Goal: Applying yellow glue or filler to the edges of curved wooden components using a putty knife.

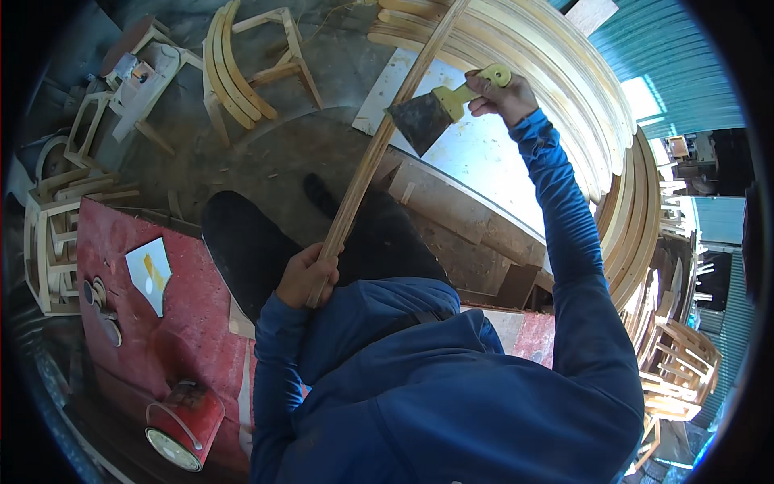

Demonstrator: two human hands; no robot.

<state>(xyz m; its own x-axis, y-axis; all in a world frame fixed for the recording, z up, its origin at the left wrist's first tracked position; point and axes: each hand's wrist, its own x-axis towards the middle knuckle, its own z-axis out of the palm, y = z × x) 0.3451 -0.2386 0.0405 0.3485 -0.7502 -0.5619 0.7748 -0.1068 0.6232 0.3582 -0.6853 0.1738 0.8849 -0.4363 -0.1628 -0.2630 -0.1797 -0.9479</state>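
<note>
My left hand [308,275] is closed round the near end of a long wooden strip [361,179], which slants up and away across my lap. In my right hand [506,97] is a putty knife [421,123] with a yellow-green handle and a wide dark blade. The blade's edge lies at the strip, about midway along; whether it presses on the wood I cannot tell. Beyond the knife, a white board [492,171] lies under a stack of curved wooden pieces [540,48].
To my left, a red surface [193,274] bears a white scrap smeared with yellow [150,275], several small discs [100,292] and a red paint can [187,423]. Wooden frames [60,242] stand farther left. More curved pieces [228,68] rest at the far left; chair frames [681,363] crowd the right.
</note>
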